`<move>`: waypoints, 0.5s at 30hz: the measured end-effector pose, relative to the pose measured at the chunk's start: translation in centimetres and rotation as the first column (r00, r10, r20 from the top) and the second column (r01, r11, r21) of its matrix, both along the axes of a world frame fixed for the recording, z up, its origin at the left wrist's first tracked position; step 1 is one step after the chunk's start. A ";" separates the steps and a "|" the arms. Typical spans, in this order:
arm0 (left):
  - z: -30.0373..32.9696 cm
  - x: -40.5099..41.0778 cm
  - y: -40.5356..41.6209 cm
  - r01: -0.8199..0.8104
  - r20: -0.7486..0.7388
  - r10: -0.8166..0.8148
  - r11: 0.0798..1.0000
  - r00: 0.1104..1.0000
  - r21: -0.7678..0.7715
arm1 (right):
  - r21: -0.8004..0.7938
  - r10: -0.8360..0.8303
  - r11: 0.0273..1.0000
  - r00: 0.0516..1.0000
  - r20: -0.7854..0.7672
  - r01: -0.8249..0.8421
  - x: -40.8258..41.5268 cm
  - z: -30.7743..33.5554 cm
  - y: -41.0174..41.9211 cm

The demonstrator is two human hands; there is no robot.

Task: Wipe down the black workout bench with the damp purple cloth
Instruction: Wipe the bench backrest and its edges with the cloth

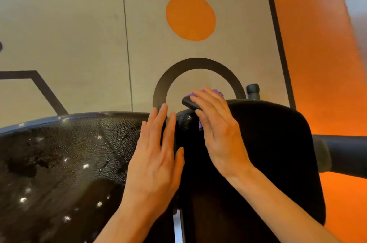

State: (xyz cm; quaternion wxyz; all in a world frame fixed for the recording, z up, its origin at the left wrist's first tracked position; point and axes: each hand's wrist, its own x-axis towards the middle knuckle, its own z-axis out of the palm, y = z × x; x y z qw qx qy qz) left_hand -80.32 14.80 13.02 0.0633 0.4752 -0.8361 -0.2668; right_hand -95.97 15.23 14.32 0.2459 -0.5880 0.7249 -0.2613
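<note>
Head view, near to far. At 7 o'clock, the black pebbled vinyl pad of the workout bench (59, 163) shows a wet sheen with scattered bright droplets; at 4 o'clock, a second black pad of the same bench (268, 153) looks matte and dry. A bright metal strip (177, 227) shows in the gap between the pads at 6 o'clock. The left hand (156, 155), at centre, lies flat with straight fingers across the inner edge of the wet pad, holding nothing. The right hand (214, 123), just past centre toward 1 o'clock, presses the crumpled purple cloth (217, 92) against the upper corner of the dry pad with fingers extended; only small parts of the cloth show beyond the fingertips and under the palm. A small black block (189, 103) sits under the right fingertips; its nature is unclear. A black cylindrical bar (347, 155) projects at 3 o'clock. Beyond lies a pale floor (79, 34) with orange circles (190, 16), a black ring marking (198, 76) and an orange strip (321, 64).

Risks, as judged: the bracing left hand may slide on wet vinyl; the cloth, largely bunched under the palm, may skip the seam and corner; fingers may catch in the gap.
</note>
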 end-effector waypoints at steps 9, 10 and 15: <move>-1.9 -2.0 -2.2 -0.060 0.149 0.055 0.998 0.987 0.030 | 0.258 0.421 0.898 0.865 -0.271 -0.356 -2.5 -0.2 -1.1; -2.0 -2.1 -2.1 -0.056 0.157 0.051 0.998 0.986 0.026 | 0.274 0.397 0.905 0.876 -0.274 -0.325 -3.7 -0.2 -0.8; -2.3 -2.3 -2.0 -0.102 0.107 0.100 0.995 0.989 0.010 | 0.228 0.046 0.974 0.974 -0.223 0.006 -5.4 -0.3 -1.0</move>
